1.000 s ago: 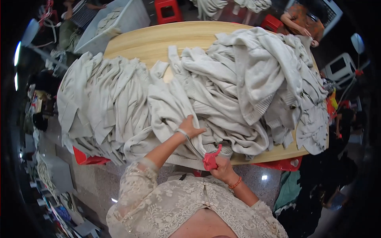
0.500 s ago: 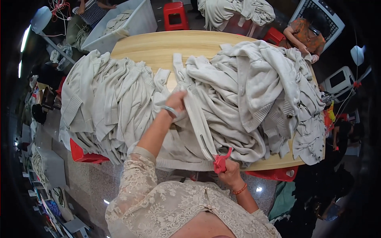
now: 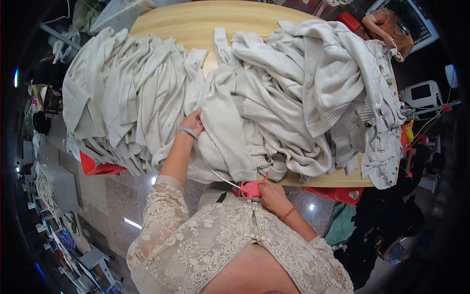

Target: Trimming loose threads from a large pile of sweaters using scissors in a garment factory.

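Observation:
A cream knitted sweater (image 3: pixel 220 122) lies in front of me, spread toward the table's near edge. My left hand (image 3: pixel 193 122) grips its left edge with the fingers closed on the knit, a pale bracelet at the wrist. Just off the near edge, my right hand (image 3: pixel 274 197) is closed around a small pink-handled tool (image 3: pixel 250 189). A thin, pale, curved part of that tool points left, just below the sweater's lower end; its exact kind is unclear. My right fingers are partly hidden behind the handle.
Heaps of similar sweaters lie on the left (image 3: pixel 132 93) and right (image 3: pixel 333 83) of the wooden table (image 3: pixel 196 19). Red stools (image 3: pixel 98 164) show under its near edge. Another person (image 3: pixel 389 34) handles cloth at the far right. A pale bin (image 3: pixel 61 186) stands at left.
The narrow band stretched between my hands has been let go, and the sweater now lies flatter. My left hand has shifted left; the pink tool has turned and moved left. The view has shifted.

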Motion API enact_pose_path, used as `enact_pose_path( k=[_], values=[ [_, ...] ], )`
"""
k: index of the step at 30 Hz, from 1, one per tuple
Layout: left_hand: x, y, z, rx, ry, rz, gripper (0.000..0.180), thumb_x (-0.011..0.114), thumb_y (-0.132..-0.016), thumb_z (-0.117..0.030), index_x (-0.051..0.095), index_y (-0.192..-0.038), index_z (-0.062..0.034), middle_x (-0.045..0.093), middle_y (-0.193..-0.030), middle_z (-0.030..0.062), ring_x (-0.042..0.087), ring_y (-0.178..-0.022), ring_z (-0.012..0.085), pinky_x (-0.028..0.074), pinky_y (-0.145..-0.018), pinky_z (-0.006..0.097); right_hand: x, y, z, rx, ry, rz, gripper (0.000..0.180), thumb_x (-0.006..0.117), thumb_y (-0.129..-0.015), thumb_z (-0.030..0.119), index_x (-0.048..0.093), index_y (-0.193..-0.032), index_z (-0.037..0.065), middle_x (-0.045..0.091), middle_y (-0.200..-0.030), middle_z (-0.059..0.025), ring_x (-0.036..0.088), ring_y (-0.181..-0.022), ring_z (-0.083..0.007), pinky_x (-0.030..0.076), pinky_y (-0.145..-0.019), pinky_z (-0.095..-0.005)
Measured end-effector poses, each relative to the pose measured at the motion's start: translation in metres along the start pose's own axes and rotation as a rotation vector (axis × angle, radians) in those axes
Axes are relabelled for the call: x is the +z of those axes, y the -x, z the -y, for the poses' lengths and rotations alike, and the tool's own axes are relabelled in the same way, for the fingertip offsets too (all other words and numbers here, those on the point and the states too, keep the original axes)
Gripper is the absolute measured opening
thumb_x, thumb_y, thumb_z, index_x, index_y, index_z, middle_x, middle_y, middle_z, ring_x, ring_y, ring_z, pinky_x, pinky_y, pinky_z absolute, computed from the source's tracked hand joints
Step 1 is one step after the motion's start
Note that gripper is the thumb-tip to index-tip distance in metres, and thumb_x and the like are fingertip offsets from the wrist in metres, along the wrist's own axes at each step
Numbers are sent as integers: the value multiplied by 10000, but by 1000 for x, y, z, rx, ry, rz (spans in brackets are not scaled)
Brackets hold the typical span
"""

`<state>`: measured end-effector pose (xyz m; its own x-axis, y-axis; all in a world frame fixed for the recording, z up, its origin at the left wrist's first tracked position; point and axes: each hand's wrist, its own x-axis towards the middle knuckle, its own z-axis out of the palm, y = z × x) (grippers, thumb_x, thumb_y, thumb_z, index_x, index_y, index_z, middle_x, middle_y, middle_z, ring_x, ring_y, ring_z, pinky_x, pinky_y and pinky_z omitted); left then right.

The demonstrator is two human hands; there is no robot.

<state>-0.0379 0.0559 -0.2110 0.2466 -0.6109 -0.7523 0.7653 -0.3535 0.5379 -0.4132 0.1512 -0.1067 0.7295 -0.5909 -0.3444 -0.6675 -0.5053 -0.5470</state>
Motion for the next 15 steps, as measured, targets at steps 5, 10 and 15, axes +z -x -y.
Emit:
enact_pose_path(
  k=[5,10,15],
  values=[
    [-4,-11,-25,7,-7,273,309,552,-936,-202,566,-1170,-2,668,-1087,121,647,-1004,242,516,-922,408,8,14,-10,246,161,-158,174,581,-763,77,595,-910,-16,603,-880,-209,595,-845,-362,505,-726,-434],
    [25,-33,-49,-25,6,252,263,605,-912,-170,601,-1100,13,678,-1051,132,655,-979,251,520,-917,394,-21,-2,-7,324,98,-429,299,668,-727,14,466,-946,-2,471,-986,-184,549,-845,-401,474,-742,-466],
    [35,-75,-67,55,46,236,234,639,-879,-91,604,-1084,17,670,-1035,143,653,-960,263,526,-917,390,-43,-25,18,278,-108,-538,349,702,-772,67,453,-1014,33,481,-1083,-189,577,-865,-425,489,-692,-487]
  ],
)
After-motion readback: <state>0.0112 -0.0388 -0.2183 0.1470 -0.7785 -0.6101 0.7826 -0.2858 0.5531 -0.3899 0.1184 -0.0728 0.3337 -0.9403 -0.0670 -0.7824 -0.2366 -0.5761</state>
